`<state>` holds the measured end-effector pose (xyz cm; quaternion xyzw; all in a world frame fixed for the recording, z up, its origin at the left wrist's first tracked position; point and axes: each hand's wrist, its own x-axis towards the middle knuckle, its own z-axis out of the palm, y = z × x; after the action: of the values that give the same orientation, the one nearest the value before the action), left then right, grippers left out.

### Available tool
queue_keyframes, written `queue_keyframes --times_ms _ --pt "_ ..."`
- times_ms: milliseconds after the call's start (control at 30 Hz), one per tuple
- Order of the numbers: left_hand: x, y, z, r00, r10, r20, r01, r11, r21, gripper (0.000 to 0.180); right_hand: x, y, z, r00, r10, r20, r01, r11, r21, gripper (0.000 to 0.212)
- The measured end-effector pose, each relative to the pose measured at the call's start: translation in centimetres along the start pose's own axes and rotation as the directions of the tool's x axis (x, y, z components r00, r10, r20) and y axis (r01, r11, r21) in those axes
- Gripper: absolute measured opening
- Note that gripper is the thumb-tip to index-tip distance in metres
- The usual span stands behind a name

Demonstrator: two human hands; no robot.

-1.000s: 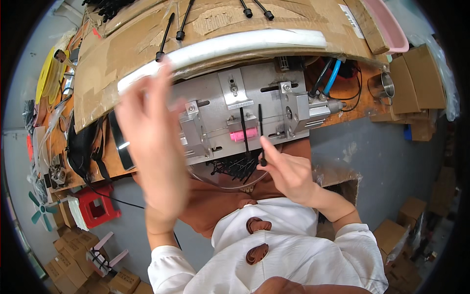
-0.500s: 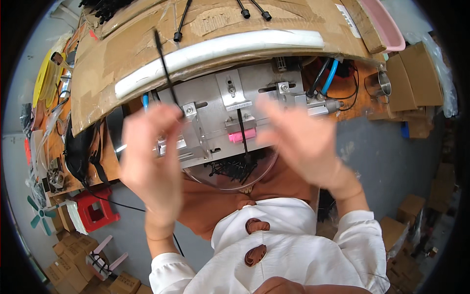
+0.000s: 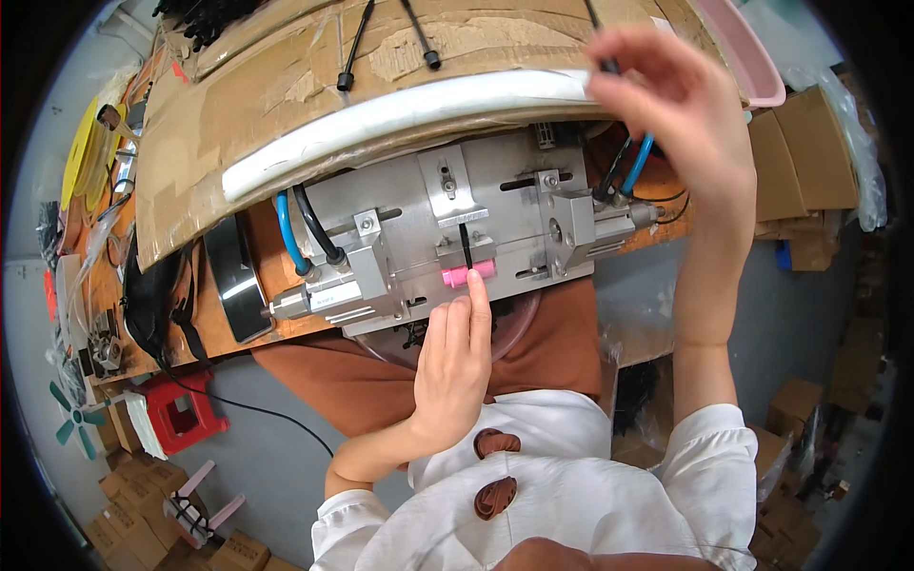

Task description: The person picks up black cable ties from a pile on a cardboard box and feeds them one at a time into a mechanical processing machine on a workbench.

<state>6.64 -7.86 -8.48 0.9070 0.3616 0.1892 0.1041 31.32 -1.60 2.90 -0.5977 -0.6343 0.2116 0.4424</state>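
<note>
My left hand [image 3: 452, 366] reaches up to the metal fixture [image 3: 328, 205] with its index finger stretched out. That fingertip touches the lower edge of a pink block [image 3: 457, 276], at the spot where a thin black rod [image 3: 466, 240] crosses it; the finger hides the rod's lower end. The other fingers are loosely bent and nothing shows in them. Up at the right, over the cardboard's edge, my right hand [image 3: 681, 109] pinches the capped end of another black rod [image 3: 609, 66]. Two more capped black rods, a left one [image 3: 356, 48] and a right one [image 3: 420, 34], lie on the cardboard [image 3: 238, 105].
A white foam roll [image 3: 400, 114] lines the cardboard's front edge. Blue and black hoses [image 3: 293, 233] run to the fixture's cylinders. A clear bowl of black pieces [image 3: 519, 328] is partly under the fixture. A phone [image 3: 240, 281] lies left; a pink bin [image 3: 738, 43] stands back right.
My left hand has let go of a black rod and come down to the pink block. My right hand has moved up and right and now pinches a rod. The rods on the cardboard lie differently.
</note>
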Motion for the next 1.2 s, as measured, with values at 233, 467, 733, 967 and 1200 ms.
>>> queue_keyframes --times_ms 233,467,733,967,1200 --pt "6.5 -2.6 -5.8 0.975 -0.003 -0.222 -0.003 1.000 -0.029 0.061 -13.3 0.5 8.4 0.930 -0.364 -0.050 0.330 0.888 -0.321 0.051" --pt "16.0 -11.2 -10.3 0.995 0.046 -0.094 -0.056 0.993 -0.105 0.018 -15.0 2.1 13.3 0.963 -0.247 0.105 0.268 0.907 -0.325 0.060" --pt "9.9 -6.3 -8.8 0.921 -0.106 -0.374 0.040 0.983 -0.179 0.028 -9.6 -1.4 8.0 0.912 -0.350 0.213 0.410 0.783 -0.468 0.055" --pt "-0.2 0.3 -0.2 0.990 -0.047 -0.132 0.038 0.997 -0.066 0.074 9.4 -0.6 9.2 0.909 -0.316 0.272 0.416 0.726 -0.548 0.019" --pt "0.4 0.7 1.0 0.999 0.003 -0.053 0.001 0.997 0.072 0.069 2.9 -3.5 2.2 0.978 -0.184 0.101 0.190 0.980 -0.054 0.015"
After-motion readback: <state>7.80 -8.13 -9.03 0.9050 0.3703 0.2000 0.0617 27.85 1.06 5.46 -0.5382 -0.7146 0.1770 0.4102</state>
